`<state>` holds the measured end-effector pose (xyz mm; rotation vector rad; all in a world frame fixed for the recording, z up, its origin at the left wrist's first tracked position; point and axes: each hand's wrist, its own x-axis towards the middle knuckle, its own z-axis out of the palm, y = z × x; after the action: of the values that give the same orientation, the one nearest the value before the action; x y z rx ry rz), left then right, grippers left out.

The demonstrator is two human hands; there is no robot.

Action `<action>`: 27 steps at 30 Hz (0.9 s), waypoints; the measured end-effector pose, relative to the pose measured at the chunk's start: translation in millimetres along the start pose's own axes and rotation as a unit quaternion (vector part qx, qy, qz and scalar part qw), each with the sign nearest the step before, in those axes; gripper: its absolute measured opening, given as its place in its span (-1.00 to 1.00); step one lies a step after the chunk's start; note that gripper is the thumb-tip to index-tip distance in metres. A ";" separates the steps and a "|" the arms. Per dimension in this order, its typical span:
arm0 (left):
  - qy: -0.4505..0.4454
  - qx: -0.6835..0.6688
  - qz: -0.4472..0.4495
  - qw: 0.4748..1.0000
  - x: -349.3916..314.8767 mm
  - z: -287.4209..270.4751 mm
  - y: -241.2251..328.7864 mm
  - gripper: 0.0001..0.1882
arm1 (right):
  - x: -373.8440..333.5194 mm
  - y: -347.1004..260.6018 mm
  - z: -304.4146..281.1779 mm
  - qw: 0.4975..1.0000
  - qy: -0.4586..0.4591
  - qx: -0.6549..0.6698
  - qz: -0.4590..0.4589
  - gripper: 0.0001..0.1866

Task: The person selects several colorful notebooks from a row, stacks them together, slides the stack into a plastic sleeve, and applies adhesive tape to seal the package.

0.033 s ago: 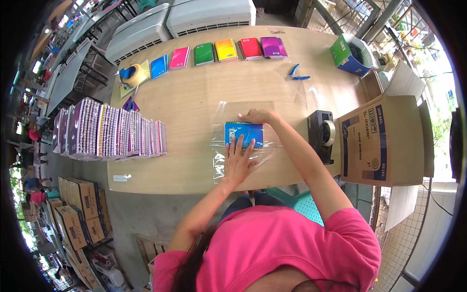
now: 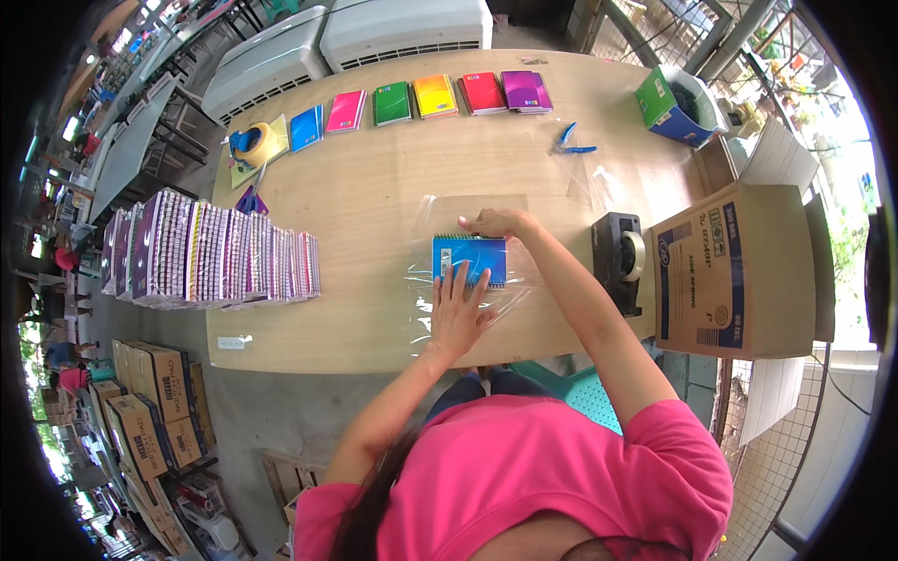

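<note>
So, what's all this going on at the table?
A person's left hand rests on a blue spiral notebook, its grip open; the right hand is at the notebook's far edge. Clear plastic shows around it. A row of colourful notebooks lines the far side of the table.

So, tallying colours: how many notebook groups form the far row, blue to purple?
6, from left: blue notebooks, pink notebooks, green notebooks, yellow notebooks, red notebooks, purple notebooks; more may hide.
</note>
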<state>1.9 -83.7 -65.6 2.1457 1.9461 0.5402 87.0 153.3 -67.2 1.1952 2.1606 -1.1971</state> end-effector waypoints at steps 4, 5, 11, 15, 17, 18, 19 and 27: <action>-0.006 -0.017 0.001 1.000 -11.5 0.8 3.0 -0.15 | 0.1 0.4 -2.4 0.999 -0.034 -0.001 -0.012 -0.16; -0.003 -0.016 -0.005 1.000 -14.5 1.3 3.8 -0.15 | 0.0 0.6 -0.8 0.999 -0.030 -0.013 -0.022 -0.17; -0.005 -0.026 -0.032 0.999 -18.8 1.0 6.4 -0.17 | 13.1 25.7 12.1 0.992 0.106 0.044 -0.058 -0.54; -0.010 -0.018 -0.043 0.999 -18.7 6.9 10.9 -0.20 | 27.4 37.1 33.7 0.855 0.492 -0.098 -0.133 -0.82; -0.010 -0.018 -0.052 0.998 -16.3 6.1 11.8 -0.21 | 34.1 43.5 24.1 0.857 0.472 -0.119 -0.171 -0.85; -0.010 -0.017 -0.064 0.998 -19.5 6.8 10.5 -0.21 | 36.0 37.7 20.2 0.858 0.457 -0.128 -0.195 -0.86; -0.008 -0.017 -0.076 0.997 -21.3 7.2 9.8 -0.22 | 36.2 27.6 11.9 0.899 0.398 -0.096 -0.156 -0.84; 0.013 0.000 -0.062 0.998 -18.7 11.0 10.3 -0.19 | 72.1 29.7 -49.1 0.971 0.150 -0.037 -0.185 -0.81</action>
<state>14.3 -102.3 -74.3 2.0101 2.0758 0.5474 74.4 237.4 -102.8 1.0243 2.7217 -1.1202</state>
